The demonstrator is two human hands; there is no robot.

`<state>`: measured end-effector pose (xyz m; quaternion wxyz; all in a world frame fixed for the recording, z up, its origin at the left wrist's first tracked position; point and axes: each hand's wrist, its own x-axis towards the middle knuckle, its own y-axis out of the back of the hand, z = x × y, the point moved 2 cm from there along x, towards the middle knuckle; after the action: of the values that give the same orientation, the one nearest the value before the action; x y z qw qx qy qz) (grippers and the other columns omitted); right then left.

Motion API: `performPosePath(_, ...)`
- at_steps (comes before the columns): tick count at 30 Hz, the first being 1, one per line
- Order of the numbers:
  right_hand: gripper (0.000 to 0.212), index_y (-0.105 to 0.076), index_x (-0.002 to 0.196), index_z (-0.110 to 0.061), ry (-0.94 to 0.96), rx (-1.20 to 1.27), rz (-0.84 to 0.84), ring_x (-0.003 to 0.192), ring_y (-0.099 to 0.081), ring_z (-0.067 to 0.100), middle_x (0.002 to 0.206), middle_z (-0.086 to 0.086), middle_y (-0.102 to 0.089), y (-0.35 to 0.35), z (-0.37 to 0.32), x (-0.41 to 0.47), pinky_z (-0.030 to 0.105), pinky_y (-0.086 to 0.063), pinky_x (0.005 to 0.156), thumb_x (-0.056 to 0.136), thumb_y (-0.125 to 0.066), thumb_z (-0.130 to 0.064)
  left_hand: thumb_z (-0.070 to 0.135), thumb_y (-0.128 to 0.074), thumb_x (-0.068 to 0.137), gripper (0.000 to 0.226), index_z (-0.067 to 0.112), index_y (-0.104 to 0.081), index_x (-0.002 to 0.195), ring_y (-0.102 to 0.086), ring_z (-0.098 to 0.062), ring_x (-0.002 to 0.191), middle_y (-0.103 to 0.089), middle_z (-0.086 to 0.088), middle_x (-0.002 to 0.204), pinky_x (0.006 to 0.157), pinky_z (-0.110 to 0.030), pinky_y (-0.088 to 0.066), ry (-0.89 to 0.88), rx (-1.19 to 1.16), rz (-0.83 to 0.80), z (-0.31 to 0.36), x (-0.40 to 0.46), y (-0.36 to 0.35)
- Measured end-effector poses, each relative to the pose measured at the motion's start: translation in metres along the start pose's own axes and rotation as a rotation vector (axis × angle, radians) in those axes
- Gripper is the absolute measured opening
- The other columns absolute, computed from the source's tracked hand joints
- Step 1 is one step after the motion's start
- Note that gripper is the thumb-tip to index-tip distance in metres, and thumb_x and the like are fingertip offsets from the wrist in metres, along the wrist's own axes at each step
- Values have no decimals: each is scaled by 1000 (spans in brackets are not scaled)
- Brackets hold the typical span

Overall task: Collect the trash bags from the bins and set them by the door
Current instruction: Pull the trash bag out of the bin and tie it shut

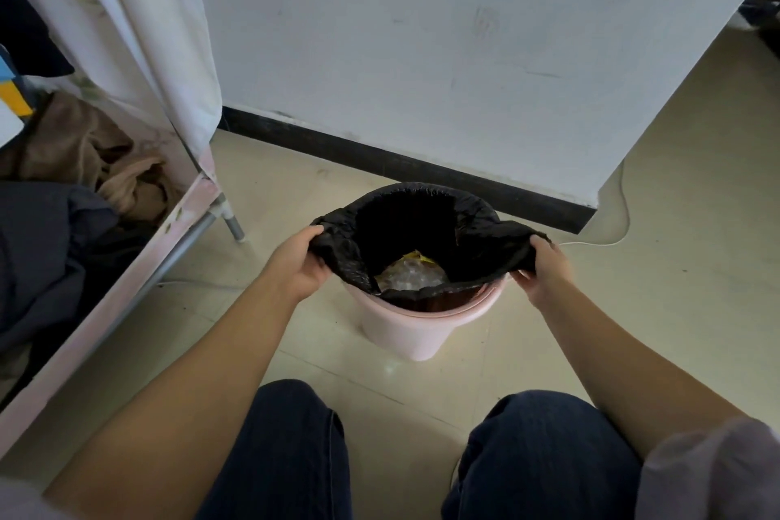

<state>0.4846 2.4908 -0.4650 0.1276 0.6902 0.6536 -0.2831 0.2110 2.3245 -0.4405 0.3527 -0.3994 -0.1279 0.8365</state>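
Note:
A black trash bag (485, 255) lines a pink plastic bin (405, 329) that stands on the floor near the wall. My left hand (297, 266) grips the bag's left edge, pulled off the rim. On the other side my right hand (544, 270) grips the bag's right edge. The near rim of the bin is bare, while the far rim is still covered by the bag. Clear plastic and a yellow scrap (407, 272) lie inside the bag.
A pink-framed fabric wardrobe (139, 262) full of clothes stands at the left, with a metal leg (234, 224) near the bin. A white wall with a black skirting board (422, 173) is behind. A white cable (620, 224) runs along the floor at right. My knees are below.

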Motion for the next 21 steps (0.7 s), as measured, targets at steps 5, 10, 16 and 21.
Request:
performPosePath(5, 8, -56, 99, -19, 231, -370, -342, 83, -59, 15, 93, 3, -60, -54, -10, -32, 23, -51, 62, 96, -49, -18, 14, -43, 99, 27, 7, -53, 123, -62, -24, 96, -64, -12, 109, 82, -38, -50, 75, 28, -66, -15, -4, -33)
performPosePath(10, 5, -58, 96, -23, 232, -722, -655, 94, -62, 21, 98, 6, -64, -88, 4, -61, 31, -51, 80, 92, -55, -23, 9, -40, 99, 22, 1, -56, 111, -60, -23, 86, -63, -14, 96, 91, -36, -46, 177, -40, -130, -39, -15, -60)
performPosePath(16, 77, -25, 141, -29, 225, -1105, -864, 108, -54, 11, 122, -8, -50, -90, 14, -80, 19, -46, 84, 80, -70, -41, 9, -39, 99, 22, 0, -56, 109, -62, -22, 88, -63, -16, 98, 66, -28, -56, 151, -122, -201, -41, -18, -62)
performPosePath(21, 32, -53, 120, -16, 539, -1274, -702, 91, -59, 15, 99, -3, -60, -92, 22, -74, 23, -42, 76, 88, -58, -18, 18, -40, 100, 33, 0, -50, 125, -56, -30, 112, -60, -21, 120, 96, -39, -43, 189, -130, -239, -34, -18, -48)
